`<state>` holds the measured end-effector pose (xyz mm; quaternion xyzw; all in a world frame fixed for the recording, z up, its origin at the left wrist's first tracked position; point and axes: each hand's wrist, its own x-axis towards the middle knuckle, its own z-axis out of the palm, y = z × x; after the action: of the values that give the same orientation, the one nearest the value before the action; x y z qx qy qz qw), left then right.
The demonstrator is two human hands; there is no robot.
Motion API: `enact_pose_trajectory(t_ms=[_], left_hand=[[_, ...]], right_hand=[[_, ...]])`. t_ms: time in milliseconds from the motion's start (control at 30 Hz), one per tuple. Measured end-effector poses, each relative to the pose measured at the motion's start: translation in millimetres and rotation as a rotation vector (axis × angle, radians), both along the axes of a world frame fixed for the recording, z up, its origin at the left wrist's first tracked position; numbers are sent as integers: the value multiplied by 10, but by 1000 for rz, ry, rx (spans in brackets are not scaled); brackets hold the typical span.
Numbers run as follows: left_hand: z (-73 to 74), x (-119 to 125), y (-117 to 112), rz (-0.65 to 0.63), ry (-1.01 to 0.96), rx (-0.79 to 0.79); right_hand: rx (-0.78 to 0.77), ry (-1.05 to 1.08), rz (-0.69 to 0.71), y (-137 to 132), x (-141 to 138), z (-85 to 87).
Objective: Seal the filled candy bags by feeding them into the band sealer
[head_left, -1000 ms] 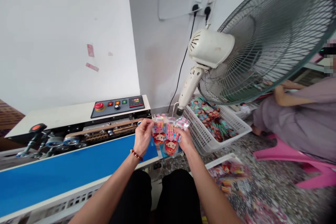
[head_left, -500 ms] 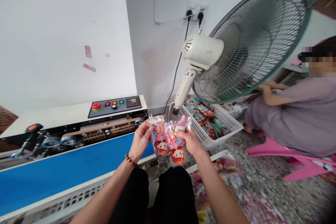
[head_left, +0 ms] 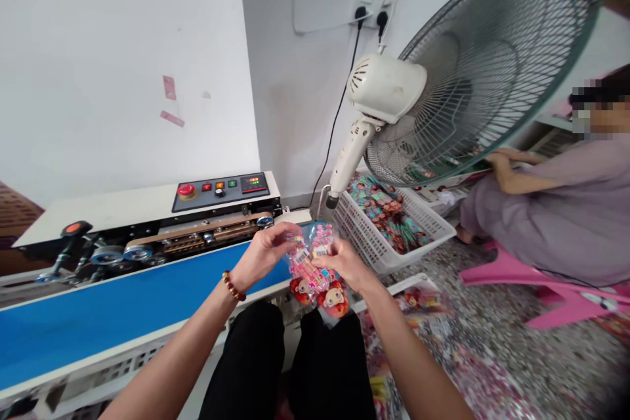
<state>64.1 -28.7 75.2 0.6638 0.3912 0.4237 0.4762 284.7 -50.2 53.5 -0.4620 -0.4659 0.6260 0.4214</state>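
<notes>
My left hand point(head_left: 266, 254) pinches the upper edge of a clear plastic packet point(head_left: 301, 270) with pink print, a barcode and a red-haired cartoon face. My right hand point(head_left: 348, 267) grips another packet point(head_left: 333, 295) of the same kind, thumb across its front. The two packets overlap above my knees, cartoon faces at the bottom. Whether further packets lie behind them, I cannot tell. Close to my left hand runs the blue conveyor belt point(head_left: 162, 305) of a sealing machine point(head_left: 216, 191), with rollers and a brown band along its side.
A large fan point(head_left: 386, 88) leans over a white basket point(head_left: 367, 249) full of colourful packets. More packets point(head_left: 418, 298) lie low on the right. Another person point(head_left: 556, 210) sits on a pink stool point(head_left: 516, 285) at the right. Cables hang from a wall socket point(head_left: 374, 8).
My left hand has brought its packet over against the one in my right hand, so they now overlap. The packets sit slightly lower, and the camera view has shifted a little.
</notes>
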Motion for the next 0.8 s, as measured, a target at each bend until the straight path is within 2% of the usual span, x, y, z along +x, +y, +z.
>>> enact_pose_trajectory(t_ms=[133,200,367,533,800], left_hand=[[-13,-18,-6,54,-122,-112],[-33,-31,-10,64,-119,-129],[-15,-61,1,25,-26,-142],[22,-28,-12,-10,-97,-237],[-135,-3,57,-21,-22,-245]], right_hand=[[-18,-21,38,-52,-39,-20],[-13,-48,42,-80,-62,-59],[-11,-75,12,-113,-95,-115],[-5,-71,29,-93,-92,-107],[9,-156,10,-80,-63,-298]])
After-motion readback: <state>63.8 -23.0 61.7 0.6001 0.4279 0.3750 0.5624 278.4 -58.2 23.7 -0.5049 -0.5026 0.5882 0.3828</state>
